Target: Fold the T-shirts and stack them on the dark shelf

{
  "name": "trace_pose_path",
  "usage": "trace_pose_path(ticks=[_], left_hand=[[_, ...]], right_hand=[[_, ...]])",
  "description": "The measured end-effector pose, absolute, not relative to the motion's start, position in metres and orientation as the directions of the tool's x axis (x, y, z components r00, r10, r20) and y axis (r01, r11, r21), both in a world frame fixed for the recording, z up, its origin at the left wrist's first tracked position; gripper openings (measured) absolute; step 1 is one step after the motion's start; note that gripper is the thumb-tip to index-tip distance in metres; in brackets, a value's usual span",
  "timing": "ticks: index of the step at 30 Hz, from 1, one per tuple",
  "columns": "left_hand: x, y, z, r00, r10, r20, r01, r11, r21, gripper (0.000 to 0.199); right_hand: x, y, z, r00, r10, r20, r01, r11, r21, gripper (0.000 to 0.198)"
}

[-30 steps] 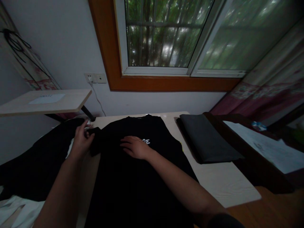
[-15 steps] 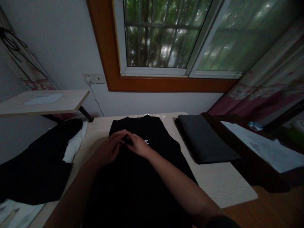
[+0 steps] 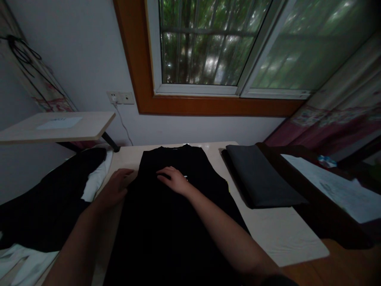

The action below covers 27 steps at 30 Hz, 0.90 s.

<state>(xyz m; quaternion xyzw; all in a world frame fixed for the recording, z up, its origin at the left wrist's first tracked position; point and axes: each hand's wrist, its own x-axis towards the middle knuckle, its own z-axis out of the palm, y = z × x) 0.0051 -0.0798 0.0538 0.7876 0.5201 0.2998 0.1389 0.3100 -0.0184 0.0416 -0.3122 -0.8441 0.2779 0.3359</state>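
From my remote seat the biggest thing in view is the pale table (image 3: 276, 234), running away from me toward the wall under the window (image 3: 208, 43). Laid along it, collar at the far end and hem toward me, is the black T-shirt (image 3: 166, 234); its long axis runs straight away from the camera, and its left side already looks folded in, giving a straight edge on that side. To the left of the table a heap of dark clothes (image 3: 50, 202) lies over something white, well apart from the shirt, and to the right a folded grey garment (image 3: 262, 178) sits just beside the shirt's right edge. Beyond that a sheet of paper (image 3: 330, 186) lies on a darker surface. Then the hands: my right hand (image 3: 175, 180) lies flat and released on the shirt's chest, palm down, just below the collar and touching the small white print; it grasps nothing. My left hand (image 3: 114, 190) is also flat with fingers spread, holding nothing, resting at the shirt's left edge; in this dim light I cannot tell whether it touches cloth or only table. The shirt's unfolded right side lies nearer my right hand.
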Motion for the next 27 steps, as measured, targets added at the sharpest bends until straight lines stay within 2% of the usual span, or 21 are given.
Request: trace_pose_path(ticks=[2,6,10,15,18,22,27], left_hand=[[0.003,-0.081,0.049,0.302,0.916,0.265,0.766,-0.399,0.504,0.063],[0.007,-0.082,0.046,0.305,0.925,0.229,0.792,-0.379,0.479,0.053],[0.013,-0.083,0.045,0.295,0.928,0.225,0.799,-0.369,0.475,0.047],[0.017,-0.082,0.046,0.329,0.923,0.2,0.791,-0.385,0.476,0.052],[0.022,-0.082,0.048,0.355,0.918,0.177,0.799,-0.396,0.451,0.049],[0.027,-0.082,0.051,0.357,0.918,0.175,0.821,-0.397,0.41,0.04],[0.023,-0.08,0.051,0.356,0.921,0.162,0.828,-0.391,0.401,0.048]], right_hand=[[0.312,-0.017,0.043,-0.521,0.77,0.368,0.339,0.583,-0.739,0.024],[0.315,-0.012,0.04,-0.394,0.862,0.319,0.343,0.46,-0.819,0.025],[0.317,-0.008,0.034,-0.301,0.902,0.309,0.312,0.399,-0.862,0.02],[0.313,-0.009,0.032,-0.254,0.944,0.21,0.283,0.28,-0.917,0.014],[0.31,-0.009,0.032,-0.233,0.951,0.205,0.299,0.27,-0.915,0.014],[0.309,-0.007,0.03,-0.235,0.956,0.176,0.238,0.232,-0.943,0.019],[0.309,-0.007,0.028,-0.241,0.946,0.215,0.299,0.283,-0.911,0.019]])
